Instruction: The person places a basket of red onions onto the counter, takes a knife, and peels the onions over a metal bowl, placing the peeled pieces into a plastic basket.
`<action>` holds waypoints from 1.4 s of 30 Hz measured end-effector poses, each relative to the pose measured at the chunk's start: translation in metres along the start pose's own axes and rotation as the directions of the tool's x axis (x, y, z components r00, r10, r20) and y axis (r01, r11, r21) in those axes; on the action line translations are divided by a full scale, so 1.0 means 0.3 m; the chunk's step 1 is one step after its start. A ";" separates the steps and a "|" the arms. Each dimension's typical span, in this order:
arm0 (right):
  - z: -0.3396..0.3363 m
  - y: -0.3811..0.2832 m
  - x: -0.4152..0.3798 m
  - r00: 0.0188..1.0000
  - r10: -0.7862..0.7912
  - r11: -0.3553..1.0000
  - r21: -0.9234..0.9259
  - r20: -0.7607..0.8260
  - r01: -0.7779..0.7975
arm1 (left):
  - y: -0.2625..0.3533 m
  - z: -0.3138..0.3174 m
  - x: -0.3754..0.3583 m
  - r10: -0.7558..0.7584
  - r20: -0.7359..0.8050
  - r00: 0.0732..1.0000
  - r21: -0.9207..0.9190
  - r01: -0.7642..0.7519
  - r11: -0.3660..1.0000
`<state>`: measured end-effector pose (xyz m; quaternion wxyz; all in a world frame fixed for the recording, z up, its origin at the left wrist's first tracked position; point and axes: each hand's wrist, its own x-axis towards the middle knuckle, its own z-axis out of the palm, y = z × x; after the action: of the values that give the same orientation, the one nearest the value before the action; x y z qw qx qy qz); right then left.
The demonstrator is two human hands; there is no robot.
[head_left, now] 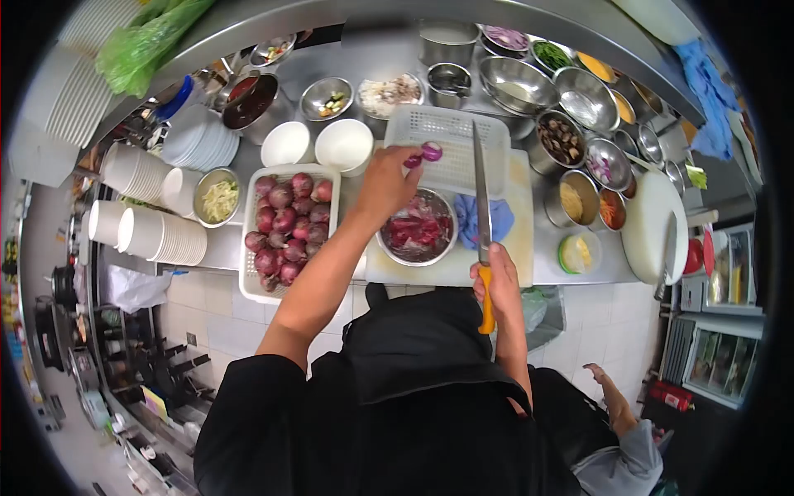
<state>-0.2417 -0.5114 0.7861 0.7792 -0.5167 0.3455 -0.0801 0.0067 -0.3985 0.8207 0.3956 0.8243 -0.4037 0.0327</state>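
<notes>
My left hand (388, 183) reaches over the near-left side of a white perforated basket (455, 169), its fingers closed on a piece of peeled red onion (413, 161). Just past the fingertips shows another shiny purple onion piece (432, 151). In my right hand (502, 277) is a long knife (481, 186), gripped by its orange handle with the blade pointing away from me. Between the hands, a steel bowl (453, 237) of red onion skins sits on the cutting board (517, 248). A blue cloth (499, 221) lies beside it, partly behind the blade.
Left of the board stands a white crate (334, 217) full of whole red onions. White bowls (345, 145) and stacked white tubs (165, 236) are farther left. Steel containers (571, 198) of ingredients crowd the right. Another person (620, 455) is at lower right.
</notes>
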 end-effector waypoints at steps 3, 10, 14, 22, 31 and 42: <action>-0.014 0.026 0.005 1.000 0.005 1.000 0.023 0.023 -0.005 | -0.163 -0.067 -0.089 -0.046 -0.087 0.995 0.194 0.062 0.979; 0.031 0.025 0.060 0.997 0.010 0.999 -0.044 0.081 -0.007 | -0.394 -0.385 -0.133 -0.573 -0.194 0.796 0.654 0.540 0.529; 0.092 -0.028 0.075 0.985 0.026 0.998 -0.069 0.170 -0.014 | -0.416 -0.387 -0.201 -0.680 -0.168 0.714 0.705 0.569 0.424; 0.141 -0.024 0.064 0.977 0.020 0.996 -0.093 0.214 0.000 | -0.547 -0.460 -0.237 -0.621 -0.046 0.782 0.071 0.623 0.779; 0.213 -0.059 0.010 0.961 -0.104 0.961 -0.225 0.255 0.163 | -0.153 -0.098 -0.242 -0.208 0.391 0.897 -0.920 0.371 -0.130; 0.147 -0.026 -0.018 0.978 -0.133 0.946 -0.274 0.162 0.174 | -0.606 -0.306 0.124 -0.638 -0.174 0.750 -0.581 0.445 0.681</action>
<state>-0.2165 -0.4794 0.8053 0.7099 -0.6539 0.2561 -0.0532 0.1817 -0.2945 0.7838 0.6551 0.7526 -0.0496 -0.0434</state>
